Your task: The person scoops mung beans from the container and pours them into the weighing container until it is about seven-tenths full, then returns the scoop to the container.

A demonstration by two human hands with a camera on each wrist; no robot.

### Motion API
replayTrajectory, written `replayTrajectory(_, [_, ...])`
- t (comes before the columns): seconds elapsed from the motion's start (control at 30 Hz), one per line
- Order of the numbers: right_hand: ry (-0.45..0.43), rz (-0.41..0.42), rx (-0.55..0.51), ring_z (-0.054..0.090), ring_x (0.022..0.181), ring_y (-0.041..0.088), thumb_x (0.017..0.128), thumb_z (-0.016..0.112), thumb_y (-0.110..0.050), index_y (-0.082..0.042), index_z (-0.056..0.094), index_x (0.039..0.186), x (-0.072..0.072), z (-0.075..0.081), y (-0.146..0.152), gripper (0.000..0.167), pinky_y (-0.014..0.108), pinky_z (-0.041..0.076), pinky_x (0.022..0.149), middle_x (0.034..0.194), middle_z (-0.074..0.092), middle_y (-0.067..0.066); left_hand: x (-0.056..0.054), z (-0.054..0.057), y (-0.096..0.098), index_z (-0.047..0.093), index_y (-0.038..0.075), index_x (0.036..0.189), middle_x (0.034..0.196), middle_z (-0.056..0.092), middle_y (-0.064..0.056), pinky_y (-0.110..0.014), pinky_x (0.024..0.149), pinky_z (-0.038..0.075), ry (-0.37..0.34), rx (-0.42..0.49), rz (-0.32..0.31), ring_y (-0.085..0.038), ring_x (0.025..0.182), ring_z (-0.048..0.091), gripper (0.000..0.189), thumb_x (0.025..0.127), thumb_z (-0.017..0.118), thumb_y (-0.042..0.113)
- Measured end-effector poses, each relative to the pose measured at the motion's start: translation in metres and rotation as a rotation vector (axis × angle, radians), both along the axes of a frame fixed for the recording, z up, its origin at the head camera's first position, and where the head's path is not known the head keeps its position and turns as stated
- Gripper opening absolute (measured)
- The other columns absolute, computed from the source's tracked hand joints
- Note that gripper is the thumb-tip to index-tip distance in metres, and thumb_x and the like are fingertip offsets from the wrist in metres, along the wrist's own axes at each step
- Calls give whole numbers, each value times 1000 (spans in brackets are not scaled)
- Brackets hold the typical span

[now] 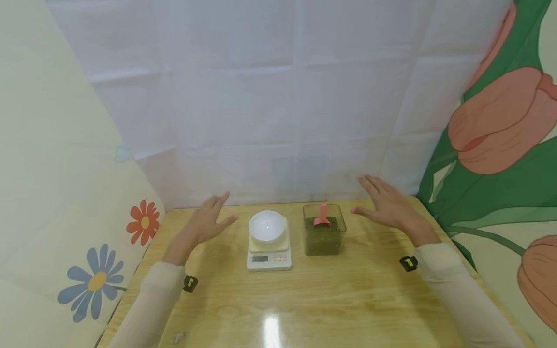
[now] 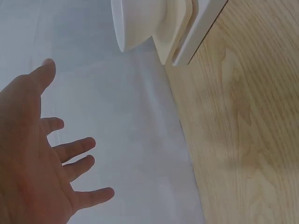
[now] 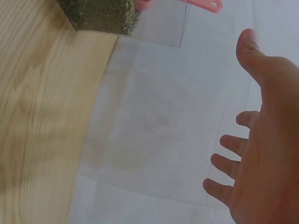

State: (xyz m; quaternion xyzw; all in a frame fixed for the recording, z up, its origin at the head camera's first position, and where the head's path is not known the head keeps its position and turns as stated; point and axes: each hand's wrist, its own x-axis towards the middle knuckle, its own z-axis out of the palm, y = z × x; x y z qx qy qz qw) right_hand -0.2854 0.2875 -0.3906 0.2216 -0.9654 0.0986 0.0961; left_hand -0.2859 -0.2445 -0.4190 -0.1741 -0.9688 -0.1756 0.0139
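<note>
A white bowl (image 1: 267,226) sits on a kitchen scale (image 1: 269,260) near the back of the table. To its right stands a clear square container (image 1: 322,241) partly filled with dark green, crumbly material. A pink scoop (image 1: 323,218) rests in it, handle up. Left of the scale my left hand (image 1: 208,221) is held in the air, fingers spread, touching nothing; the left wrist view shows its bare palm. My right hand (image 1: 387,205) hovers right of the container, also spread and holding nothing.
The wooden table (image 1: 330,299) reaches a white cloth (image 1: 278,106) hanging along its back edge. Flower-patterned walls flank both sides. Small black devices (image 1: 190,283) are at both wrists. A small pale mark (image 1: 179,337) lies near the front left.
</note>
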Motion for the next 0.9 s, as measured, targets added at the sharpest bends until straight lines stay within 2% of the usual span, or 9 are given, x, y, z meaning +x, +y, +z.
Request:
replayTrajectory(0.27, [-5,18,28,38,150,52,100,65,-60,-7,29,167,8,7,-17,93,69,33,122,167,37,28,6,-11,3,25,16,170,166,39,-28,-71,121,33,20,29,-19,-52,152,37,83,106,51,63])
replayTrajectory(0.6, [-10,62,-20,46,145,49,101,73,-40,-5,42,161,13,8,-35,77,68,45,112,159,48,27,11,-23,9,34,14,166,163,46,-25,-71,117,38,32,59,-31,-50,149,44,77,107,53,58])
replayTrajectory(0.73, [-8,94,-37,49,143,48,100,75,-36,-3,45,158,13,8,-40,73,66,45,113,156,51,27,13,-26,12,37,14,165,160,51,-22,-70,115,41,33,68,-40,-48,146,49,73,107,56,54])
replayTrajectory(0.9, [-46,123,-38,48,144,49,101,74,-34,-1,46,158,13,5,-47,71,66,44,115,156,51,27,15,-33,16,40,12,164,154,56,-20,-68,110,47,47,61,-55,-44,139,56,74,105,60,53])
